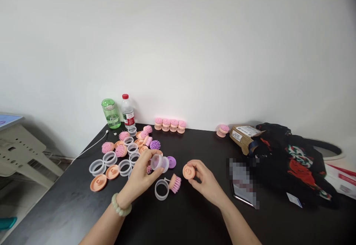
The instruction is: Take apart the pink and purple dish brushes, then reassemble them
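Note:
My left hand (140, 173) grips a clear plastic ring (160, 163) by its side, tilted above the dark table (194, 215). My right hand (205, 181) holds a round peach plastic cap (188, 171) between its fingers and thumb. Between my hands, a pink-bristled brush head (174, 183) lies on its side with a thin stem pointing left, next to a second clear ring (161, 189). A purple disc (171, 162) lies just beyond the ring in my left hand. A loose scatter of pink bristle brushes, clear rings and peach caps (122, 156) spreads beyond my left hand.
A green bottle (110, 113) and a water bottle (128, 111) stand at the back left, near a row of assembled pink brushes (170, 124). To the right lie a cardboard parcel (243, 138), a black patterned bag (294, 163) and a blurred phone (241, 183).

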The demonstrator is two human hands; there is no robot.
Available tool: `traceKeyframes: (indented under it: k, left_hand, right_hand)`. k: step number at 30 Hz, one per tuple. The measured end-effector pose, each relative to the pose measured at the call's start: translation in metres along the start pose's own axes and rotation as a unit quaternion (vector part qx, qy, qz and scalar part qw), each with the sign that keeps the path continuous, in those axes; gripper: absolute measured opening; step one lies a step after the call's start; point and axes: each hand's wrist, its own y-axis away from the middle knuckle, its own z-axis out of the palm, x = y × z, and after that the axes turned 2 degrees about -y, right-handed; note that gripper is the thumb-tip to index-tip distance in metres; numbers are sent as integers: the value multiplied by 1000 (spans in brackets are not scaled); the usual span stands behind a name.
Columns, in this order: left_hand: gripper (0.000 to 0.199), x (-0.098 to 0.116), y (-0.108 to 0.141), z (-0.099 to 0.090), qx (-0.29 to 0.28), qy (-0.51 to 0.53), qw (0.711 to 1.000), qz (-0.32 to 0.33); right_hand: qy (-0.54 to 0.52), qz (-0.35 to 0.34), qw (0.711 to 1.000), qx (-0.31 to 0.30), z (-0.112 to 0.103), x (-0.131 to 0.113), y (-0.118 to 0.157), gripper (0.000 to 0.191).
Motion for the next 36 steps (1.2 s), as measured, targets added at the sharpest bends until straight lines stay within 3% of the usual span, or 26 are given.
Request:
traceKeyframes:
  k: [4, 7, 10, 15, 20, 23, 28, 36]
  left_hand:
    - [40, 13, 18, -26, -93, -146, 984, 32]
    - [45, 13, 40, -29, -141, -247, 958, 29]
    - [49, 6, 58, -21, -154, -333, 930, 3]
    - [58, -10, 69, -6, -141, -374, 917, 1]
    - [73, -14, 71, 0, -89, -377, 922, 17]
    - [80, -16, 71, 9, -86, -395, 913, 51]
    - [74, -29, 65, 26, -104, -453, 876, 131]
    - [51, -64, 42, 24, -27, -493, 838, 235]
  right_hand:
    - [25, 40, 991, -126, -13, 0, -3, 30]
    - [72, 16, 987, -145, -11, -2, 0, 29]
    - [101, 4, 985, -138, -3, 1, 4, 34]
    - [117, -24, 984, -131, 9, 8, 7, 65]
    - [124, -25, 983, -137, 14, 4, 7, 68]
    - [130, -27, 983, -130, 20, 2, 6, 72]
    - [171, -56, 977, -113, 33, -2, 5, 81]
    - [239, -64, 963, -104, 45, -2, 0, 108]
